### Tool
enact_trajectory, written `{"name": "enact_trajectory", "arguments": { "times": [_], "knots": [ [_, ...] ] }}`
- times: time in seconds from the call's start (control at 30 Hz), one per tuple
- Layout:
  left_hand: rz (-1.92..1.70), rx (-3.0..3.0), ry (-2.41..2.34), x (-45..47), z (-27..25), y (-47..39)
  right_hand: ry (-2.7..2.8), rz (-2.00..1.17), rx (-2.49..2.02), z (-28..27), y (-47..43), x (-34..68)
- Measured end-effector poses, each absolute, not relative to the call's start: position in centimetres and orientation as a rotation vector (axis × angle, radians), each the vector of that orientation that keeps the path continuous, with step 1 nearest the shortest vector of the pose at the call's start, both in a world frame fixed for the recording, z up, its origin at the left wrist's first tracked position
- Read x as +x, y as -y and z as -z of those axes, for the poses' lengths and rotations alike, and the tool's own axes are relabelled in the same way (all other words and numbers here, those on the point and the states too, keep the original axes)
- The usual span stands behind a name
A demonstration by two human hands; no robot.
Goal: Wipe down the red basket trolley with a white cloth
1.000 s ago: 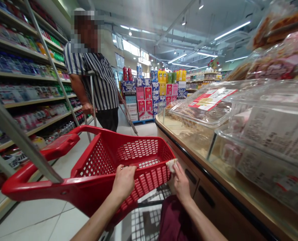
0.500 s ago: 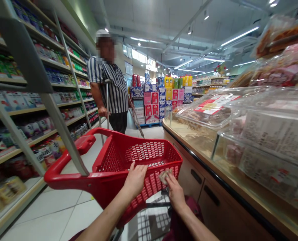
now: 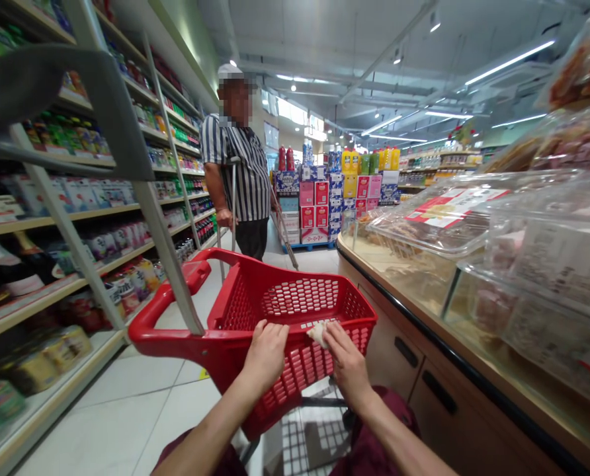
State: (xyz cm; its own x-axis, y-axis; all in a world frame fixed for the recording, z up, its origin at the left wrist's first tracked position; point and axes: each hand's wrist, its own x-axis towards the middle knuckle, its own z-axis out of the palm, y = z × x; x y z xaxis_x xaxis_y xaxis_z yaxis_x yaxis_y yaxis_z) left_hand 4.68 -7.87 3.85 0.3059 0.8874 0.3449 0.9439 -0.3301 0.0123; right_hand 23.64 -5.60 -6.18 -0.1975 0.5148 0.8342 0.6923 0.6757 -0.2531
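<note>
A red plastic shopping cart basket with slotted walls stands right in front of me. My left hand is closed over its near top rim, with the fingers hooked inward. To the right, my right hand pinches a crumpled off-white cloth against the same rim. The cloth partly covers the rim, and some of it is hidden under my fingers. No goods show in the visible part of the basket.
A person in a striped shirt with crutches stands beyond the cart. Drink shelves line the left. Close on the right runs a counter with clear food boxes. Stacked cartons stand behind.
My right hand has brought the cloth leftward and up from the basket's outer wall to its rim. My left hand stays on the rim. The view has turned slightly left.
</note>
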Motion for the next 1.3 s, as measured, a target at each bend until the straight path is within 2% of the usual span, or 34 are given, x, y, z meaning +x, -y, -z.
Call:
{"name": "enact_trajectory", "arguments": {
  "times": [0.13, 0.23, 0.33, 0.43, 0.63, 0.77, 0.9, 1.0, 1.17, 1.3],
  "knots": [
    [0.453, -2.442, 1.56, 3.9, -4.0, 8.5, 1.998, 0.183, -0.929, 6.9, 6.9, 22.1],
    [0.613, -2.403, 1.369, 1.6, -4.5, 10.1, 2.033, 0.124, -0.901, 6.9, 7.7, 21.0],
    [0.9, -2.104, 1.35, -2.2, -5.5, 12.3, 1.951, 0.155, -0.81, 5.9, 7.9, 20.0],
    [1.059, -1.701, 1.563, -6.2, -6.8, 13.6, 2.002, 0.158, -0.765, 5.5, 8.2, 18.6],
    [0.797, -1.887, 1.789, -9.7, -8.9, 12.9, 1.99, 0.19, -0.574, 1.0, 9.2, 11.5],
    [0.855, -1.888, 1.795, -9.6, -9.0, 12.5, 2.026, 0.234, -0.337, -0.8, 10.0, 7.0],
    [0.901, -1.906, 1.802, -9.6, -8.6, 12.5, 2.029, 0.242, -0.302, -1.4, 10.7, 7.2],
    [0.934, -1.898, 1.776, -9.6, -8.1, 12.7, 2.028, 0.393, -0.205, -5.2, 10.1, 7.7],
    [0.978, -1.877, 1.769, -9.1, -8.0, 13.2, 2.221, 0.777, 0.142, -16.4, 7.3, 5.8],
    [0.976, -1.88, 1.757, -8.7, -8.3, 13.7, 2.09, 0.791, -0.003, -23.1, 6.4, 4.9]
  ]
}}
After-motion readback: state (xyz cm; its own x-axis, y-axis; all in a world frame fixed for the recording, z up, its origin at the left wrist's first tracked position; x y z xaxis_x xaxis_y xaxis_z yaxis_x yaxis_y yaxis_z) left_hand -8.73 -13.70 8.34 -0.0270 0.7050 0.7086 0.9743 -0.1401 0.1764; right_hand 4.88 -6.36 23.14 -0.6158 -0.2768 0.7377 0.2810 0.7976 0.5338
